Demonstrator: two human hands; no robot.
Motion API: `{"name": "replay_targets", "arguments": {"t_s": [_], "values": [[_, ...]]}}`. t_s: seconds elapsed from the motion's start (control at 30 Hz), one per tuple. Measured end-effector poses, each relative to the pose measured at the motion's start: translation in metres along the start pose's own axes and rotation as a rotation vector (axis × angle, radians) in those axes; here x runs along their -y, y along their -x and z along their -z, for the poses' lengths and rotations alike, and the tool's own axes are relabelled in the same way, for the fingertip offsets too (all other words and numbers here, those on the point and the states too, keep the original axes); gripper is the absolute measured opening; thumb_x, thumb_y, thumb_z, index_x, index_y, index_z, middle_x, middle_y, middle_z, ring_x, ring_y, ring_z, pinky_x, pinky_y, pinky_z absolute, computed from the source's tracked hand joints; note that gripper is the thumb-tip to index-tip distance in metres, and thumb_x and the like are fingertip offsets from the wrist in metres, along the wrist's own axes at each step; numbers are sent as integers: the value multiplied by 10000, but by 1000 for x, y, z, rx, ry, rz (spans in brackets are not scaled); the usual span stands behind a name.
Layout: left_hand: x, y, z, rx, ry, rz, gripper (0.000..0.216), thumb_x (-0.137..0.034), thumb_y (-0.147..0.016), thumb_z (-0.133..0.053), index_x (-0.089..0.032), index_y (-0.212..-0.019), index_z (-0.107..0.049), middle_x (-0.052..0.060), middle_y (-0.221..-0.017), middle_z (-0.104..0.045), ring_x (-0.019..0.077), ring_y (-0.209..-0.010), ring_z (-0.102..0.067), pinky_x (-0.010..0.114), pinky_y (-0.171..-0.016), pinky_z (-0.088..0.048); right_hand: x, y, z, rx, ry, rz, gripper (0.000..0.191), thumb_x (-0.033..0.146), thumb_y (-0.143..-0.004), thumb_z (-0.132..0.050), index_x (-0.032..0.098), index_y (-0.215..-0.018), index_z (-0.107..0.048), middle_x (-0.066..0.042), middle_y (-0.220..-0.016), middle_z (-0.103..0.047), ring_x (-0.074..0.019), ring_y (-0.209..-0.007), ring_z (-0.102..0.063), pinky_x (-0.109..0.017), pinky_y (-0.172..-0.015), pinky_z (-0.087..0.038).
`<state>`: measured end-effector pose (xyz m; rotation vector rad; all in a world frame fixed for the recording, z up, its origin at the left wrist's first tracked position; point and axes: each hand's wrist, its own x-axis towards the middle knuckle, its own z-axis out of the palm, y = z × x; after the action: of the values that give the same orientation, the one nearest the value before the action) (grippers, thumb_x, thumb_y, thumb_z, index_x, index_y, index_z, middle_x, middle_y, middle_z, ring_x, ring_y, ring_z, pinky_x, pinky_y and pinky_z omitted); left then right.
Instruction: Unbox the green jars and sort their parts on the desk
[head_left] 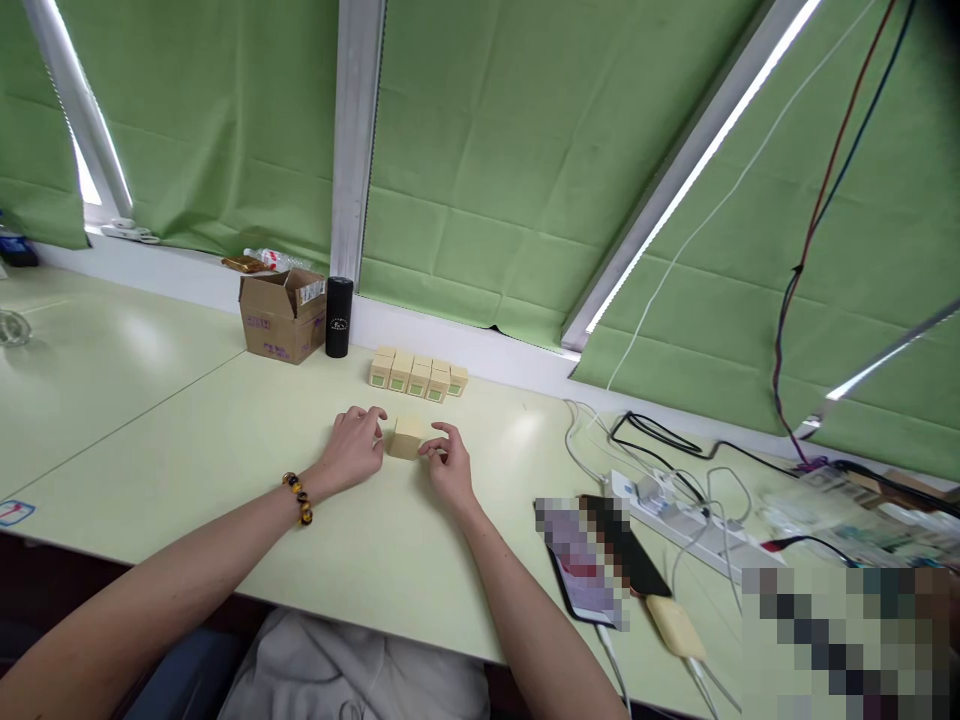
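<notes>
A small pale-yellow cardboard box (406,438) sits on the table between my two hands. My left hand (355,446) is just to its left, fingers curved and apart, with nothing held. On the other side is my right hand (450,468), its index finger raised and bent and its other fingertips at the box's right edge; whether they touch it I cannot tell. Behind them stands a row of several similar small boxes (409,373) with green squares on their fronts.
A brown carton (281,315) and a black cylindrical tumbler (339,317) stand at the back left. To the right lie a phone (577,560), a dark slab (634,550), a yellow power bank (675,627) and a white power strip (694,530) with tangled cables. Green blinds (525,150) hang behind.
</notes>
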<state>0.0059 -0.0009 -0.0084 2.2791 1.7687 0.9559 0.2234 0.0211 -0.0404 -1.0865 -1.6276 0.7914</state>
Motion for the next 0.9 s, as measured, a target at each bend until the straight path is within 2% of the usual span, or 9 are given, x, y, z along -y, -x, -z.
{"name": "replay_targets", "arguments": {"t_s": [0.13, 0.27, 0.37, 0.47, 0.57, 0.67, 0.8, 0.9], "values": [[0, 1, 1, 33, 33, 27, 614, -133, -758, -616, -217, -1351, -481, 120, -1198, -694, 351, -1268, -512, 495, -1039, -388, 1, 0, 1, -9, -22, -10, 405, 214, -833, -478, 256, -1231, -543, 6, -808, -726, -210, -817, -701, -320, -733, -516], [-5, 4, -4, 110, 91, 27, 564, -359, -832, -685, -214, -1335, -475, 145, -1334, -622, 366, -1329, -483, 480, -1044, -393, 0, 0, 0, -55, 43, 4, 372, 216, -829, -488, 262, -1189, -572, -3, -866, -693, -205, -835, -678, -326, -749, -529], [-11, 6, -11, 114, 70, 7, 533, -523, -883, -661, -205, -1281, -502, 159, -1299, -630, 372, -1284, -524, 472, -1018, -402, 1, 0, -4, -44, -16, 27, 368, 201, -820, -501, 250, -1178, -573, -30, -940, -671, -203, -864, -675, -345, -777, -561], [-14, 7, -17, 95, 29, -11, 574, -574, -898, -656, -177, -1283, -498, 170, -1217, -657, 371, -1213, -574, 470, -990, -413, 4, 3, -8, 15, -138, 55, 393, 176, -810, -508, 238, -1195, -556, -47, -993, -645, -191, -848, -688, -364, -803, -593], [-12, 5, -19, 58, 25, -15, 534, -512, -930, -650, -158, -1297, -491, 165, -1168, -674, 357, -1151, -611, 482, -984, -429, 8, 5, -10, 33, -148, 67, 370, 175, -830, -504, 233, -1191, -564, -50, -986, -640, -187, -848, -684, -358, -797, -599], [-9, 2, -14, -8, 87, -37, 456, -418, -947, -646, -168, -1300, -497, 155, -1218, -661, 341, -1150, -620, 505, -997, -466, 12, 7, -7, -36, -33, 87, 298, 214, -877, -521, 229, -1165, -597, -57, -993, -653, -205, -930, -669, -354, -794, -586], [-9, 1, -4, -166, 166, -194, 447, -223, -935, -622, -198, -1359, -481, 147, -1342, -594, 315, -1263, -575, 504, -1063, -499, 20, 9, -4, -125, 34, 184, 276, 280, -932, -564, 220, -1201, -577, -98, -1162, -647, -220, -998, -656, -383, -806, -596], [-13, 3, 3, -250, 139, -323, 509, -117, -901, -600, -205, -1389, -486, 151, -1350, -562, 316, -1297, -541, 517, -1070, -518, 29, 14, -5, -149, 86, 314, 335, 299, -957, -587, 230, -1280, -534, -124, -1269, -605, -241, -1070, -640, -432, -864, -600]]}}
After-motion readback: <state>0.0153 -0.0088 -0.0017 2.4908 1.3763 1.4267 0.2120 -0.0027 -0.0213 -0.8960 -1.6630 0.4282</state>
